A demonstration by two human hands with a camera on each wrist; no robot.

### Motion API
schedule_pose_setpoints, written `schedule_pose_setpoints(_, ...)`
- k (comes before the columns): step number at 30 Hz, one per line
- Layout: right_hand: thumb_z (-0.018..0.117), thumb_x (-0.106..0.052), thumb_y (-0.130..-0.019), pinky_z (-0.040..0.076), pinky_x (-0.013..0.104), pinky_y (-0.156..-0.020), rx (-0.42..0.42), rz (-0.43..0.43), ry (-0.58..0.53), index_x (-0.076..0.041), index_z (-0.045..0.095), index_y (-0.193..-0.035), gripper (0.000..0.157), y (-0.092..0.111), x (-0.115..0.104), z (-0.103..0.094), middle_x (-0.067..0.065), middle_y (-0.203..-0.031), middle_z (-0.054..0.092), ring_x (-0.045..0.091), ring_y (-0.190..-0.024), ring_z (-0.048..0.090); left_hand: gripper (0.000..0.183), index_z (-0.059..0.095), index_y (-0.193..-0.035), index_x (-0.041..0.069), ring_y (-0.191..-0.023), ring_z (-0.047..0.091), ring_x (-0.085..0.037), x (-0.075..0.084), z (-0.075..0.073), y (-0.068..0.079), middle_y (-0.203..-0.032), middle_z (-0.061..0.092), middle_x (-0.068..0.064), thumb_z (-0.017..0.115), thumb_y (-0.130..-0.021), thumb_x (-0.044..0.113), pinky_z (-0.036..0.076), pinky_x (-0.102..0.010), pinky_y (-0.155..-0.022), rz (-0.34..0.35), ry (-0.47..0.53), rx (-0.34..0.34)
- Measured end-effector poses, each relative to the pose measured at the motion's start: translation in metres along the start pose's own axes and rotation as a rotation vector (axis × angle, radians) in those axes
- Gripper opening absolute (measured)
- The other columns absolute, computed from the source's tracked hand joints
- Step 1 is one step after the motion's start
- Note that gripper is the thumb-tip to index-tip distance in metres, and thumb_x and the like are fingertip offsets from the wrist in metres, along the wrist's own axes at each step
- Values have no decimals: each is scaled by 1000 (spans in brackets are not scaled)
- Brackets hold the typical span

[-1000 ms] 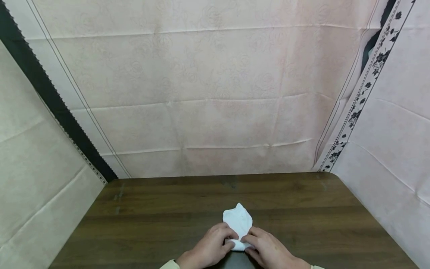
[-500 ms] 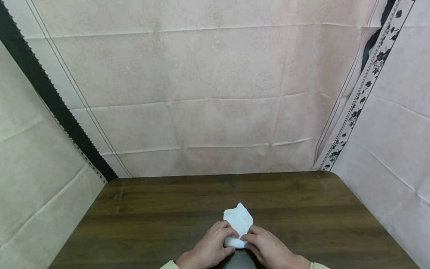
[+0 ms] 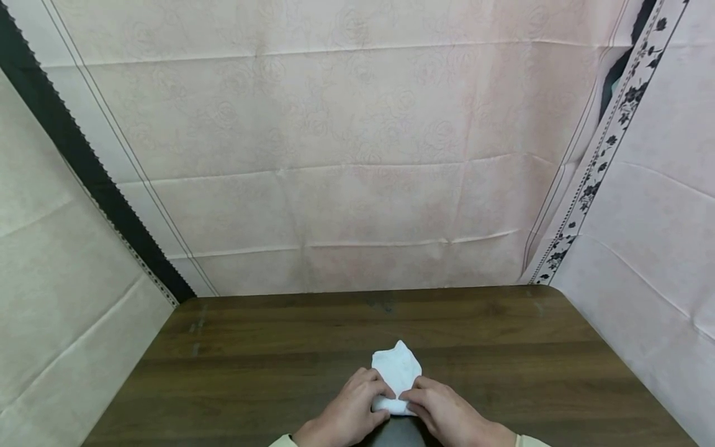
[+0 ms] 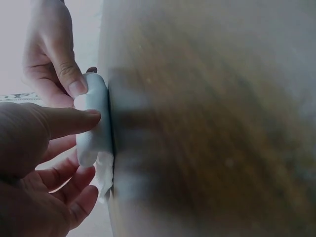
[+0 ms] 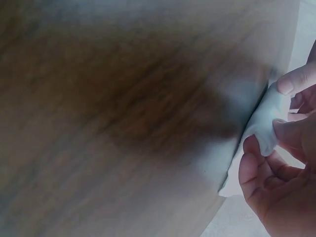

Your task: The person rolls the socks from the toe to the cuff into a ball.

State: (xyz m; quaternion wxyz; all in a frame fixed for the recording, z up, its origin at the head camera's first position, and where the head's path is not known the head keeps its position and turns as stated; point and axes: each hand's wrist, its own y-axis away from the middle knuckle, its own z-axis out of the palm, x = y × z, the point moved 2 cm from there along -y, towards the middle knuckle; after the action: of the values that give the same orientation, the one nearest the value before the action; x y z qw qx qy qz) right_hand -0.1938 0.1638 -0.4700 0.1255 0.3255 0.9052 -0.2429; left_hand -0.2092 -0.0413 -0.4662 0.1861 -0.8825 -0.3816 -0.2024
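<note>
A small white soft sheet [image 3: 397, 367] lies at the table's near edge, its far end loose and pointed. Along the near end it is turned up into a thick, smooth roll [image 4: 94, 126]; whether it is cloth or a doughy material I cannot tell. My left hand [image 3: 353, 403] holds the roll's left end, thumb across it and fingers behind. At the other end my right hand [image 3: 451, 413] pinches the roll between thumb and fingers. In the right wrist view, the roll's end [image 5: 266, 140] shows a fold by the fingertips. The hands partly cover the sheet's sides.
The dark brown wooden table [image 3: 268, 354] extends ahead and to both sides. Pale patterned cloth [image 3: 357, 155] hangs behind it, with more pale cloth at left and right. A dark grey rounded shape [image 3: 398, 431] sits below the sheet, at the bottom of the head view.
The near end of the sheet has gone from a flatter fold to a fuller, rounder roll. Both hands have stayed in nearly the same place.
</note>
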Motion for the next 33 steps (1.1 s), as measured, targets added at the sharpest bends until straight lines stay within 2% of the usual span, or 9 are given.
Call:
schedule_pose_setpoints(4, 68, -4, -94, 43, 13, -65, 3, -14, 15, -13, 75, -108, 17, -2, -1, 0, -13, -89, 55, -5, -76, 47, 14, 75, -101, 20, -89, 45, -3, -1, 0, 0, -101, 55, 14, 80, -89, 20, 44, -21, -78, -4, -3, 3)
schedule_pose_setpoints(10, 68, -4, -94, 40, 11, -64, 9, -36, 37, -13, 75, -107, 17, -2, -1, 0, -13, -87, 53, -5, -74, 45, 12, 76, -102, 19, -95, 53, -3, -2, 1, 0, -100, 59, 15, 77, -90, 19, 46, -25, -84, 8, -14, 9)
schedule_pose_setpoints(19, 72, -11, -93, 39, 12, -61, 42, -35, 75, -14, 74, -104, 12, -2, -3, 0, -13, -87, 49, -4, -73, 42, 10, 76, -103, 18, -96, 56, -3, -4, 0, -1, -99, 62, 15, 72, -93, 18, 47, -29, -86, 13, -8, -28)
schedule_pose_setpoints(23, 82, -15, -85, 41, 13, -65, 87, -54, 125, -15, 73, -106, 23, -2, -5, -1, -10, -94, 50, -2, -78, 44, 10, 76, -103, 16, -94, 56, -3, -4, 0, 0, -98, 63, 13, 71, -94, 15, 47, -29, -84, 29, -15, -13)
schedule_pose_setpoints(28, 90, -14, -74, 43, 13, -69, 139, -141, 205, -14, 70, -106, 38, -5, -8, -1, -7, -97, 52, 2, -82, 48, 10, 76, -103, 16, -90, 56, -3, -4, -1, -1, -94, 63, 13, 70, -95, 16, 46, -28, -80, 53, -31, 4)
schedule_pose_setpoints(33, 93, -13, -68, 43, 14, -70, 164, -186, 254, -15, 69, -103, 43, -6, -9, 0, -8, -96, 52, 3, -81, 49, 12, 76, -104, 16, -89, 55, -3, -3, -2, -1, -93, 62, 13, 67, -96, 15, 44, -25, -77, 61, -39, 8)
